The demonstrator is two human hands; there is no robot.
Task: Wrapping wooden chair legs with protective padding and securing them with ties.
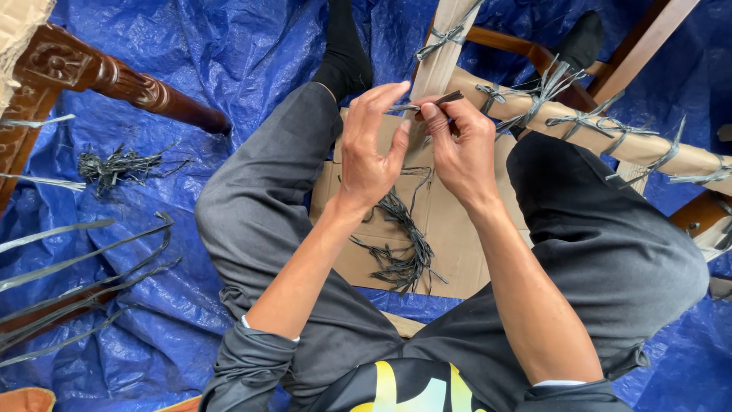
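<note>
Hands meet at centre frame, above my lap. My left hand has thumb and fingers pinched on the pale end of a thin strip; my right hand pinches the darker end of the same strip between thumb and forefinger, other fingers curled in. Both hands closed on it, so the strip sits between the two sets of fingertips, just in front of a paper-wrapped wooden rail that runs out to the right.

Rail is bound with grey strip ties knotted at several spots, loose ends sticking up. A second wrapped piece stands upright behind the hands, also tied near the top.

Below the hands, a flat sheet of cardboard lies on the ground between my legs, with a pile of cut dark strips on it. Grey trousers on both knees, dark socks at top of frame.

Blue tarp covers the floor. On the left, a carved dark wooden leg, a small heap of strip scraps near it, and several long grey strips lying across the tarp, well apart from the hands.
</note>
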